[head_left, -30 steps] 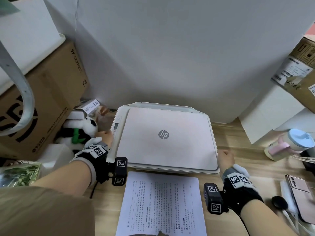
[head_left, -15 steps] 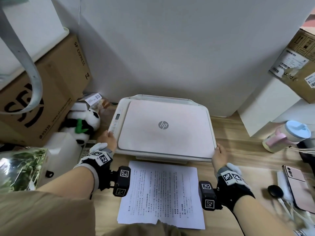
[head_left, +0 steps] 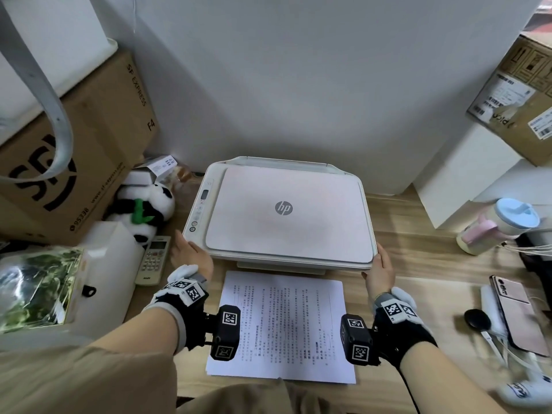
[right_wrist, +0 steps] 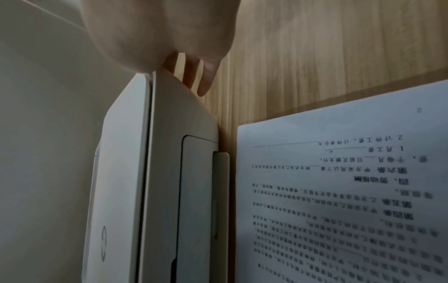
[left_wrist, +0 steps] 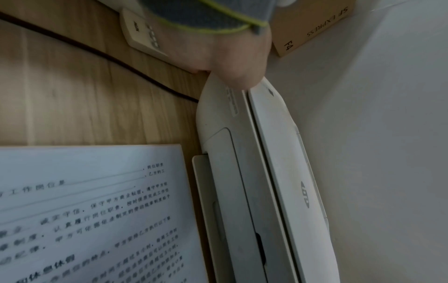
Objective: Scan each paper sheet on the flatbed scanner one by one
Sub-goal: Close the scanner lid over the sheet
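Note:
The white HP flatbed scanner (head_left: 283,210) sits on the wooden desk with its lid down. A stack of printed paper sheets (head_left: 283,324) lies flat just in front of it. My left hand (head_left: 191,255) holds the scanner's front-left corner; in the left wrist view this hand (left_wrist: 232,74) has its thumb on top of the scanner (left_wrist: 244,153). My right hand (head_left: 379,270) holds the front-right corner. In the right wrist view that hand (right_wrist: 174,65) lies over the lid's corner, its fingers (right_wrist: 206,84) reaching down the scanner (right_wrist: 169,172) side. The sheets (right_wrist: 339,191) show beside it.
A large cardboard box (head_left: 74,162), a panda plush (head_left: 146,210), a remote (head_left: 153,259) and a white container (head_left: 110,258) crowd the left. On the right stand white boxes (head_left: 466,180), a lidded cup (head_left: 501,225) and a phone (head_left: 519,315). The wall rises right behind the scanner.
Both hands have slid back along the scanner's sides to its front corners. The left hand left the button panel. The head view has tilted up a little.

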